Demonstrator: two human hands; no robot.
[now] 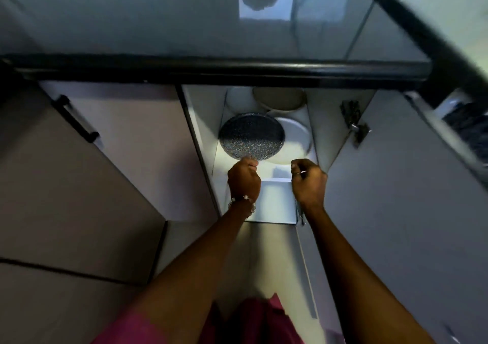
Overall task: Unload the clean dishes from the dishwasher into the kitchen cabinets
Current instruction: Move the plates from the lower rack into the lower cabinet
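Observation:
I look up into an open wall cabinet (264, 201). My left hand (244, 177) pinches the near rim of a dark speckled plate (252, 135), which is tilted over the shelf. Beside it on the right lies a white plate (294, 137), partly covered by the dark one. Higher up on another shelf sit a beige plate (278, 98) and a white dish (239, 100). My right hand (307, 178) hovers at the cabinet's right side, fingers curled in, with nothing visible in them.
A closed cabinet door with a black handle (75, 119) is at the left. The open door with its hinge (355, 126) stands at the right. A black rail (211, 69) crosses above the cabinet.

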